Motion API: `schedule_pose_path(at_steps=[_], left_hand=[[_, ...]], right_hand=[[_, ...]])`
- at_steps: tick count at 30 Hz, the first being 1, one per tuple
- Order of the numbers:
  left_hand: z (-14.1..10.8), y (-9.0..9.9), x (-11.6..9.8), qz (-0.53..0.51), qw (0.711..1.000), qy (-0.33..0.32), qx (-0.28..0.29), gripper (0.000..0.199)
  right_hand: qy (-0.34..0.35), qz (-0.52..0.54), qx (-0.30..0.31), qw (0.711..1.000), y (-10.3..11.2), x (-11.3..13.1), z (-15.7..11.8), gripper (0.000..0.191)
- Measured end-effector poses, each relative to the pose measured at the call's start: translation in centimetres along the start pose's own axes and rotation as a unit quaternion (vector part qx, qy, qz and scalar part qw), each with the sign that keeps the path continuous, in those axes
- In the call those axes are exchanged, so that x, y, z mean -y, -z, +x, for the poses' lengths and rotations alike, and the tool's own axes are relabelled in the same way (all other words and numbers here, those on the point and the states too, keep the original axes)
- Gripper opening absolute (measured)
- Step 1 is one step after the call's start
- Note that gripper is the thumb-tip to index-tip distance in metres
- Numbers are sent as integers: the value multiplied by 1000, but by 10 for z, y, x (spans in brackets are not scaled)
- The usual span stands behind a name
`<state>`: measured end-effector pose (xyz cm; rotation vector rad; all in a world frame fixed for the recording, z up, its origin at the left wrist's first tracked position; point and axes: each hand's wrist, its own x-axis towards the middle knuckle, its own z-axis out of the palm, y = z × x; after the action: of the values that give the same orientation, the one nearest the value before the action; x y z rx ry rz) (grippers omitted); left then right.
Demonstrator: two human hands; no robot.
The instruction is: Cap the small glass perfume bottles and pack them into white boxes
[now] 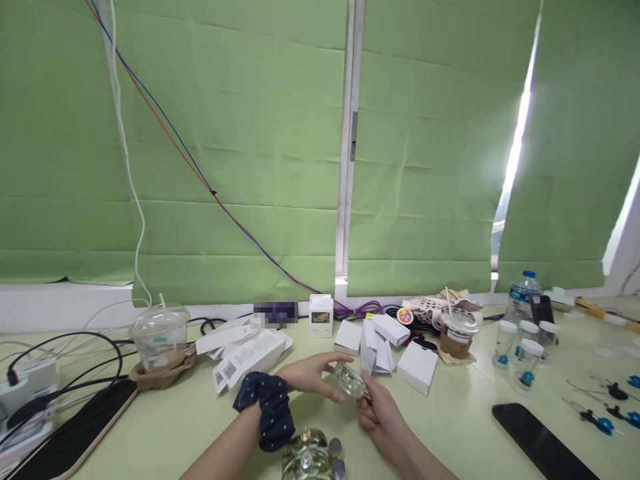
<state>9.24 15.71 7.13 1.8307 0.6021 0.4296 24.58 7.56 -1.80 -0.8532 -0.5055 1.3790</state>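
A small clear glass perfume bottle is held tilted above the table between both hands. My right hand grips its right end, thumb on top and fingers curled underneath. From the other side, the thumb and fingers of my left hand close around its left end; a dark dotted scrunchie circles that wrist. Close to me, at the bottom edge, stand more glass perfume bottles with gold and silver spray tops, partly cut off by the frame. Round grey caps lie beside them.
White boxes and flattened cartons lie beyond my hands. Drink cups stand left and right. A black phone, lidded jars and small blue-and-black parts are to the right. Cables and another phone occupy the left.
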Motion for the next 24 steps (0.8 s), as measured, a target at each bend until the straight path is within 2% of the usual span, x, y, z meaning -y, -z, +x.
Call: schedule_pose_path(at_steps=[2,5,8,13,19,24], left_hand=[[-4,-3,12,0,1000,-17,21,65],[-4,-5,26,-8,999,-41,-10,43],[-1,-4,33,-7,998,-56,-38,34],[-5,5,39,-1,997,-50,-56,36],[-20,12,43,-14,1000,-13,-19,41],[-26,18,46,-9,1000,13,-16,43]], right_hand=[[-1,2,8,1000,1,-3,3,56],[-8,7,39,999,-1,-7,4,55],[-7,18,75,997,-4,-8,2,52],[28,8,87,996,-3,-5,-1,44],[56,-16,94,994,0,-4,-6,36],[80,-103,103,986,-6,-2,-10,41]])
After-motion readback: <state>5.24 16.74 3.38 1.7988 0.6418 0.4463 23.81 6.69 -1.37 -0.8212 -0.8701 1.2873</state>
